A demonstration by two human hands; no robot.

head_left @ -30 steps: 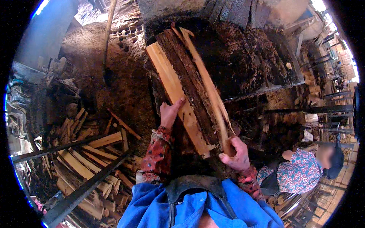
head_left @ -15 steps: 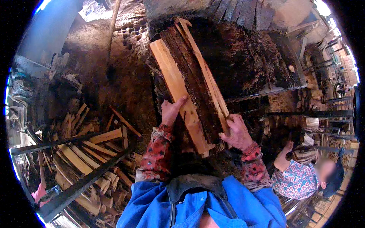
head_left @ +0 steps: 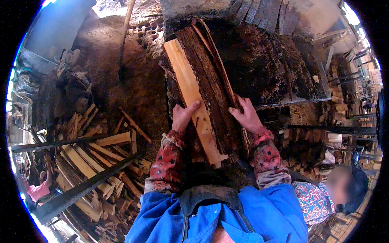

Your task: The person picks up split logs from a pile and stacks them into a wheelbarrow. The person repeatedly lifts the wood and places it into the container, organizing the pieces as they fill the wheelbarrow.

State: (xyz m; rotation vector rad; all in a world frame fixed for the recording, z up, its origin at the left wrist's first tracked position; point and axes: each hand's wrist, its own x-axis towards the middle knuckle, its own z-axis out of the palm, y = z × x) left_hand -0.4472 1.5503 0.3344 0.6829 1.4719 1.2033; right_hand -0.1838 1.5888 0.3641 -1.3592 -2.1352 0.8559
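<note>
A bundle of long wooden slabs lies slanted in front of me, its far end leaning left. On its left side a pale sawn slab point(head_left: 190, 87) shows a smooth face with a few dark knots. Rough brown bark slabs point(head_left: 206, 77) fill the middle, and a thin split strip point(head_left: 214, 54) runs along the right edge. My left hand point(head_left: 184, 116) grips the left edge, thumb laid over the pale slab, its other fingers partly hidden. My right hand point(head_left: 248, 115) is closed around the right edge, thumb on the bark, with its fingertips hidden behind the wood.
A dark, dirt-covered metal table point(head_left: 279, 69) stands beyond and right of the bundle. At the left, a dark metal frame point(head_left: 85, 188) holds many loose wood strips point(head_left: 81, 162). A long pole point(head_left: 125, 40) leans at far left. A co-worker point(head_left: 312, 198) is close at right; another person point(head_left: 38, 188) is at far left.
My right hand has moved farther up along the bundle's right edge, and the right-hand strip now sits closer against the bark. The co-worker at right has shifted lower, their raised arm no longer showing.
</note>
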